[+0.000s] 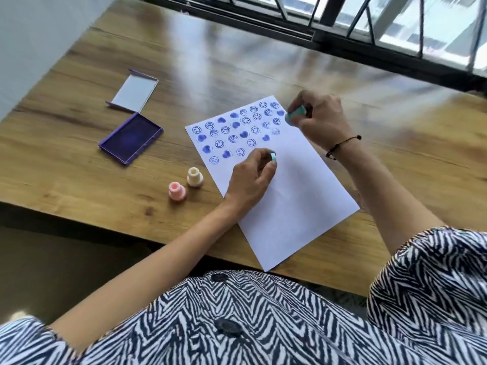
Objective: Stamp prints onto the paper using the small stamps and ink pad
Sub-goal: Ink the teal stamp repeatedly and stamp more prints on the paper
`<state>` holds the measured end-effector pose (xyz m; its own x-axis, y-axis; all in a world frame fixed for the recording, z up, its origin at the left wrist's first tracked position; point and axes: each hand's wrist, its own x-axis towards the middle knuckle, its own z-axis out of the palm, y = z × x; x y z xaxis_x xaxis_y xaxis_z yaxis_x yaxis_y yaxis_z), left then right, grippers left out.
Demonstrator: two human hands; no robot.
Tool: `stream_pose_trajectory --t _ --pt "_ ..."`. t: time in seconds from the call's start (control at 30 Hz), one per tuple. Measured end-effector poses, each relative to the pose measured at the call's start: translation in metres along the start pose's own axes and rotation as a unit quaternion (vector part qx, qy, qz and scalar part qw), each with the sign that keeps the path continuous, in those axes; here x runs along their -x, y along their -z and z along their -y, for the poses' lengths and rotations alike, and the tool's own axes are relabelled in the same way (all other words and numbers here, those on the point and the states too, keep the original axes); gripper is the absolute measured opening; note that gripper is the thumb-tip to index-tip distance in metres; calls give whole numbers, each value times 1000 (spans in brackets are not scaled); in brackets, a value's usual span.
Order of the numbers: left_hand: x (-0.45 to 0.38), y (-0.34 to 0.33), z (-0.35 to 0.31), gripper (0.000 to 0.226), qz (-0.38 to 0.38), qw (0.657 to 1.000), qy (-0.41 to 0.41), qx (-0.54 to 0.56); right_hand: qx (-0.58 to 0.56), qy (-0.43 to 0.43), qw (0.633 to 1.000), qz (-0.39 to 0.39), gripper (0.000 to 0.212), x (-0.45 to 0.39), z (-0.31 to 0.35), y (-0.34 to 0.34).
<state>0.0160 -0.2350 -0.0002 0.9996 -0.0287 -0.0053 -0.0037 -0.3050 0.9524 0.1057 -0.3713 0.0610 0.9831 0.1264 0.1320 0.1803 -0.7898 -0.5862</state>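
Note:
A white sheet of paper [295,196] lies tilted on the wooden table, its upper part covered with several rows of purple smiley and heart prints [237,130]. My left hand [250,180] rests on the paper's middle, shut on a small teal stamp [273,157] just below the lowest prints. My right hand [319,117] is at the paper's upper right edge, shut on a second teal stamp [295,114] that lies tilted sideways. The purple ink pad [131,138] sits open to the left of the paper.
The ink pad's lid [135,91] lies behind the pad. A pink stamp [177,191] and a cream stamp [195,177] stand upright left of the paper. A dark window frame [329,35] runs along the table's far side. The table's near edge is close to my body.

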Motion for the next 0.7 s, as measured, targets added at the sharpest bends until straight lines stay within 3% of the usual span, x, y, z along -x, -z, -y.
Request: stream_pose_trajectory --t 0.37,0.5,0.7 --pt "-2 -1 3 27 -2 1000 -2 13 10 4 1000 3 12 0 0 -2" --pt "-3 3 -3 27 -4 997 40 59 -4 -1 1000 8 12 1 4 -4" --pt "-2 49 -22 13 -118 971 50 203 -45 11 999 24 14 -9 32 -17"
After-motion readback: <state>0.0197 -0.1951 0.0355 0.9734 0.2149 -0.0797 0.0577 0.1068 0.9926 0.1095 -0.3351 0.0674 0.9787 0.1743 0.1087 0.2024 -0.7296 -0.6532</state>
